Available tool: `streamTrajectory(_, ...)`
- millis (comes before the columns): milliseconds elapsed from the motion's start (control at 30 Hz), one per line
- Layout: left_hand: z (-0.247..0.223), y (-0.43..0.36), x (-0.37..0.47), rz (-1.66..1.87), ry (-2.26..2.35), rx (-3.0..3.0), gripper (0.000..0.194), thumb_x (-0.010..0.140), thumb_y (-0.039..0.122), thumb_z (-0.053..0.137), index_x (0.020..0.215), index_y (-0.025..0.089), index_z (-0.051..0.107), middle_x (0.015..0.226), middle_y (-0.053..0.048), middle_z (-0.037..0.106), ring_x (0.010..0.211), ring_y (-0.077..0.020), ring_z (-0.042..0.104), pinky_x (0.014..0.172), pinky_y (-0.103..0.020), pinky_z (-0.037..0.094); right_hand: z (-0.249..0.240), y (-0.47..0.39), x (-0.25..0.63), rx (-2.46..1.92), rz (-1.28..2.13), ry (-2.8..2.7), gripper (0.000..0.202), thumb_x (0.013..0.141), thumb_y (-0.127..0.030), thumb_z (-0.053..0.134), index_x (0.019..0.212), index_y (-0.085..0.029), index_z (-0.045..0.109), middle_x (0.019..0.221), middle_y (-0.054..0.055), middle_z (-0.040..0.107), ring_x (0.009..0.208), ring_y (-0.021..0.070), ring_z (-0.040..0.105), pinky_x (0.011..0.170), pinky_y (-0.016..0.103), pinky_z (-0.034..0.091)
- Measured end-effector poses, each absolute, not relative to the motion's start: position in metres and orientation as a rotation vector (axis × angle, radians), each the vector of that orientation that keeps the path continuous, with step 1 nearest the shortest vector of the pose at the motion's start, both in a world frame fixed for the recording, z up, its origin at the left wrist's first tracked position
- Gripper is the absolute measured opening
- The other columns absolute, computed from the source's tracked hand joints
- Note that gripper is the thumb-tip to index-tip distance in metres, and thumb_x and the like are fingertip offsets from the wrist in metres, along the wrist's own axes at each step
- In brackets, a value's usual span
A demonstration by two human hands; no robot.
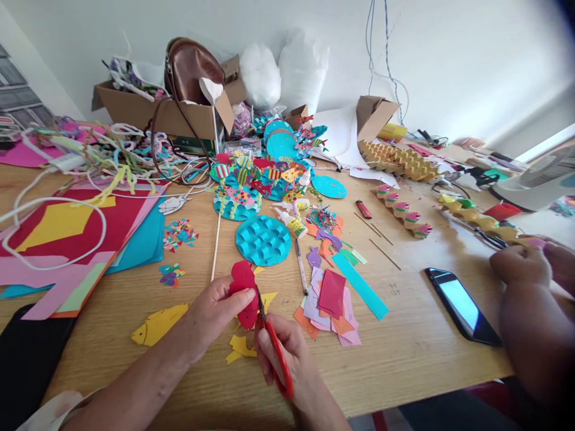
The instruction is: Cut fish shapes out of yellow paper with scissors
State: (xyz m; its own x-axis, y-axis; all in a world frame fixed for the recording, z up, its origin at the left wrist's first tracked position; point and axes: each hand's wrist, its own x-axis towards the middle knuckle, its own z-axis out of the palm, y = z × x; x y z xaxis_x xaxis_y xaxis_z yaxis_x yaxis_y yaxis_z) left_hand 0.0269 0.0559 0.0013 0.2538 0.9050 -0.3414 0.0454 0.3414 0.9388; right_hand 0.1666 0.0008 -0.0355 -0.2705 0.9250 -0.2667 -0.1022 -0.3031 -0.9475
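My left hand (220, 311) pinches a red paper piece (245, 280) between thumb and fingers, near the table's front. In my right hand (285, 344) are scissors with red handles (283, 368); their dark blades point away from me and touch the right edge of the red paper. Yellow paper scraps (242, 346) lie beneath and beside my hands. A yellow paper fish (159, 325) rests to the left of them, partly behind my left forearm. Just beyond the red paper is a round blue woven paper piece (263, 240).
Stacked coloured paper (90, 221) and tangled cords cover the left. Paper scraps (332, 293), a pen (300, 266) and a blue strip (362, 285) lie right of centre. A phone (462, 306) lies near another person's hands (523, 263). Boxes (148, 111) stand behind.
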Motion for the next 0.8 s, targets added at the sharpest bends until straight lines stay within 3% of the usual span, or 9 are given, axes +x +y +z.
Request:
streamTrajectory(200,0.0067,0.0575,0.0251,0.755,1.133,1.050,0.022,0.069,0.033,0.058,0.054,0.019,0.050,0.052,0.005,0.048,0.054,-0.0111,0.039,0.055,-0.023,0.035,-0.0365,0.0008,0.1673,-1.168,1.663,-1.179,0.055,0.079,-0.070,0.048,0.057,-0.021,0.040,0.040,-0.007,0.039,0.034,0.0060,0.029,0.035,0.019,0.024)
streamTrajectory(533,0.0111,0.0608,0.0227,0.729,1.124,0.982,0.021,0.063,0.032,0.060,0.051,0.020,0.049,0.048,0.006,0.048,0.050,-0.0108,0.039,0.051,-0.023,0.034,-0.0340,0.0008,0.1690,-1.213,1.702,-1.200,0.057,0.074,-0.075,0.049,0.057,-0.021,0.038,0.041,-0.008,0.038,0.035,0.0057,0.030,0.034,0.018,0.023)
streamTrajectory(800,0.0048,0.0608,0.0196,0.756,1.165,1.062,0.023,0.071,0.037,0.058,0.057,0.019,0.051,0.055,0.005,0.049,0.054,-0.0114,0.039,0.053,-0.023,0.033,-0.0337,0.0016,0.1688,-1.205,1.688,-1.228,0.056,0.076,-0.072,0.050,0.057,-0.021,0.038,0.041,-0.008,0.038,0.035,0.0054,0.030,0.035,0.018,0.022)
